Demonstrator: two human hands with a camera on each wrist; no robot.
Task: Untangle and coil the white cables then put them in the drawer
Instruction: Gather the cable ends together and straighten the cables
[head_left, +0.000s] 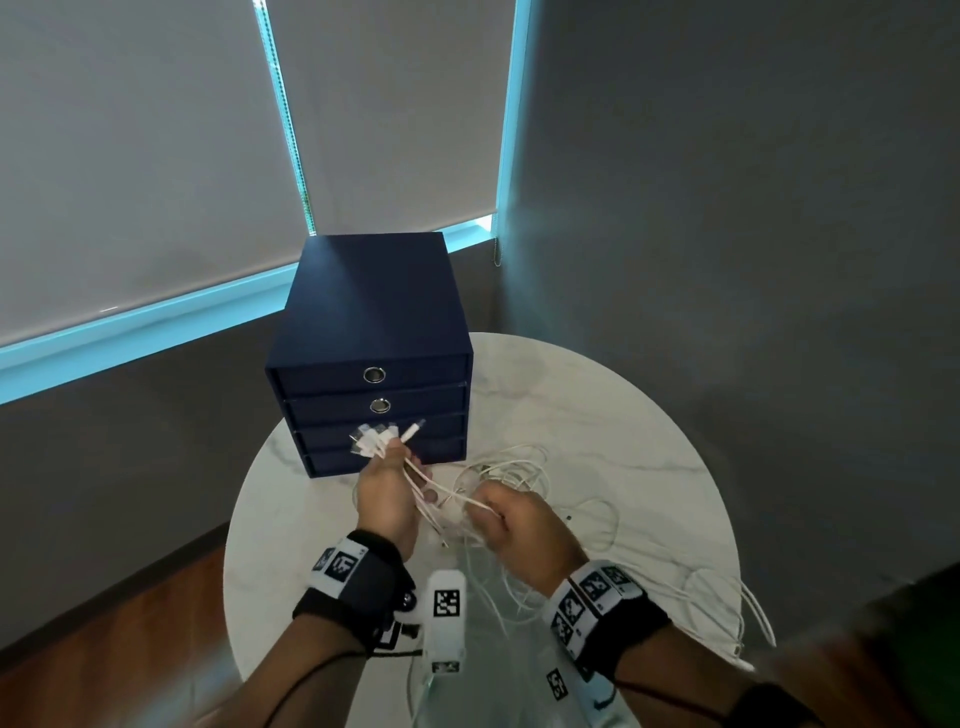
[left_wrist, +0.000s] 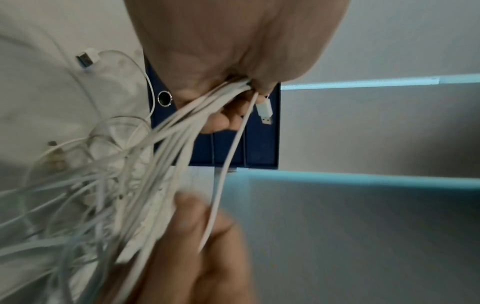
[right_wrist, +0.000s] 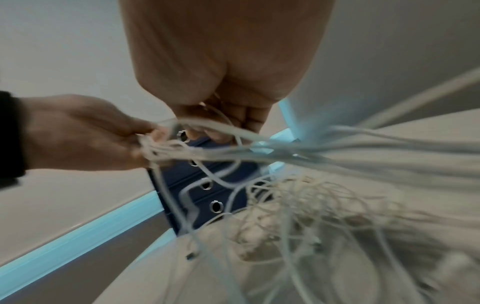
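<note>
My left hand (head_left: 390, 486) grips a bundle of white cables (head_left: 511, 470) near their plug ends (head_left: 382, 435), which fan out above the fist in front of the navy drawer box (head_left: 370, 358). The left wrist view shows the strands (left_wrist: 179, 131) leaving the fist (left_wrist: 233, 82), with one USB plug (left_wrist: 265, 111) hanging free. My right hand (head_left: 511, 525) pinches one strand a short way to the right, seen curled among blurred strands (right_wrist: 311, 152) in the right wrist view. The rest of the tangle lies on the round marble table (head_left: 649, 415). All the drawers are closed.
The drawer box stands at the table's far left edge, against a grey wall with roller blinds (head_left: 130, 156). Loose cable loops (head_left: 737, 608) trail over the table's right rim. Wooden floor (head_left: 104, 649) shows at the lower left.
</note>
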